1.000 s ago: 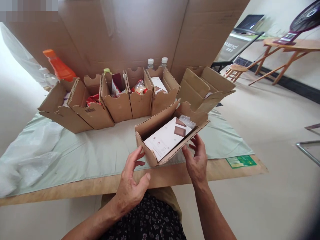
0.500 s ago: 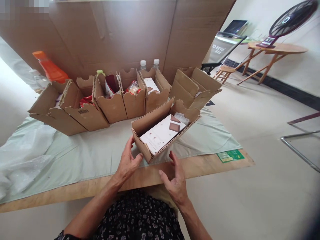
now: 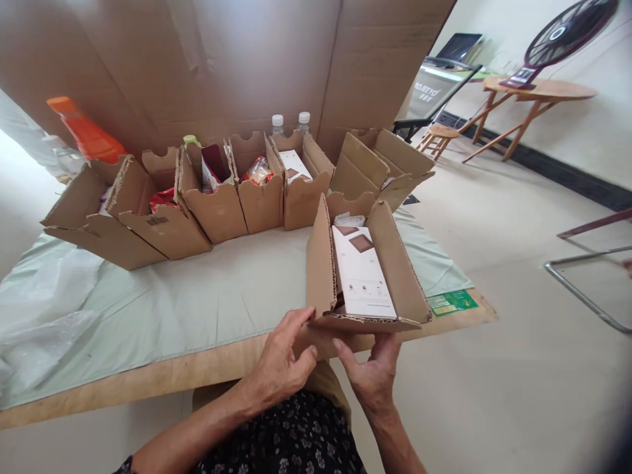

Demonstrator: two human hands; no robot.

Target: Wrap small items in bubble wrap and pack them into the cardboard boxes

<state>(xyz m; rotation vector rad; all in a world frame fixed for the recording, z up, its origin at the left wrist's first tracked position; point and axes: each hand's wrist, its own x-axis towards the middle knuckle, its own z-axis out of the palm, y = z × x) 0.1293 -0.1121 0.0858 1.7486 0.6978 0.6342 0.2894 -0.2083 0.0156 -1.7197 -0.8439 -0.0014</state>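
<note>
An open cardboard box (image 3: 401,271) lies at the table's near edge, its length running away from me. Inside it sits a white carton (image 3: 360,276) with brown squares, and a small clear plastic packet (image 3: 348,219) at the far end. My left hand (image 3: 281,365) grips the box's near left corner, fingers curled on the end flap. Under the near end, my right hand (image 3: 370,372) holds it with fingers up against the bottom edge.
Several open cardboard boxes (image 3: 217,197) with snacks and cartons stand in a row at the back, before a tall cardboard sheet. An orange bottle (image 3: 83,131) and water bottles (image 3: 289,122) are behind them. Crumpled plastic (image 3: 44,316) lies left. A green label (image 3: 451,301) sits right.
The box has turned from diagonal to pointing away from me and shifted right toward the table edge. Both hands moved from its sides to its near end.
</note>
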